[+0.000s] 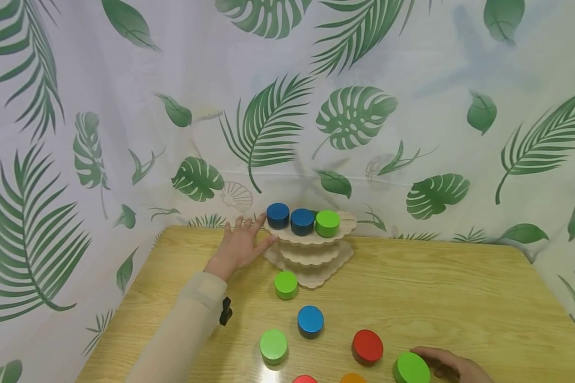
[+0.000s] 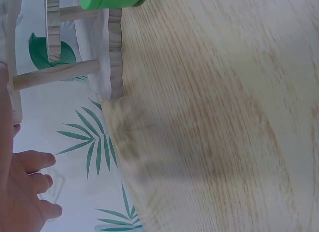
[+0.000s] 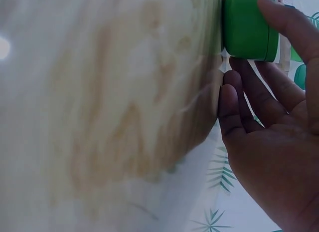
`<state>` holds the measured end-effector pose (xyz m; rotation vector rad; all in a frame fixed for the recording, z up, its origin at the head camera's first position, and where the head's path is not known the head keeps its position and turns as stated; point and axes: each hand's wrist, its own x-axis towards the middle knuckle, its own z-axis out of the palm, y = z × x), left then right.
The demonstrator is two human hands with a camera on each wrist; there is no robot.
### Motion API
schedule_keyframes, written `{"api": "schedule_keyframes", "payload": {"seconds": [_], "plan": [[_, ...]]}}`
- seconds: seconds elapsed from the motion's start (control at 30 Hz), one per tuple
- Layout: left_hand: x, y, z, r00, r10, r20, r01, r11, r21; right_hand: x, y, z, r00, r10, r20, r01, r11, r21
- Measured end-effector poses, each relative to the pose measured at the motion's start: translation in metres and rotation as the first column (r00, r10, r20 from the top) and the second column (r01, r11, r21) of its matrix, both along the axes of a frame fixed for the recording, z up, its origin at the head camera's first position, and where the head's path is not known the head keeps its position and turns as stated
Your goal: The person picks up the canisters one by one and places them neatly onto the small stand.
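Note:
My left hand [image 1: 239,244] reaches to the left end of a wooden tiered stand [image 1: 311,258] with scalloped shelves. Its fingers are spread, thumb and forefinger right at the top shelf's edge. On that shelf stand two blue round lidded tins, the left one [image 1: 278,215] by the forefinger, and a green one [image 1: 328,223]. At the lower right, my right hand [image 1: 452,364] holds a green round tin [image 3: 249,27] between thumb and fingers. In the right wrist view the tin stands at the tabletop, with the other fingers curled loosely below it.
Loose tins stand on the wooden table [image 1: 460,298]: light green [image 1: 273,346], green [image 1: 286,284], blue [image 1: 310,321], red [image 1: 367,347], with another red [image 1: 305,379] and an orange one [image 1: 353,378] cut off below. A leaf-print curtain [image 1: 287,69] hangs behind the table.

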<state>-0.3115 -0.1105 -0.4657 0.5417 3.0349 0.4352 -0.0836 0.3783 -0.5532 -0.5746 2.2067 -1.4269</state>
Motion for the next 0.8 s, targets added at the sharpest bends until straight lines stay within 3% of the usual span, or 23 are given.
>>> {"api": "schedule_keyframes", "payload": {"seconds": [0.37, 0.6, 0.8], "plan": [[0.000, 0.000, 0.001, 1.000, 0.004, 0.009, -0.004, 1.000, 0.010, 0.003, 0.001, -0.005, 0.999, -0.017, -0.048, 0.015, 0.999, -0.029], [0.000, 0.000, 0.001, 1.000, 0.007, 0.016, -0.008, 1.000, 0.014, 0.006, -0.004, 0.001, 0.994, -0.068, -0.090, 0.069, 0.997, 0.015], [0.000, 0.001, 0.000, 1.000, 0.009, -0.005, -0.009, 1.000, -0.015, 0.003, -0.012, 0.015, 0.988, -0.151, -0.020, 0.153, 0.982, 0.110]]}}
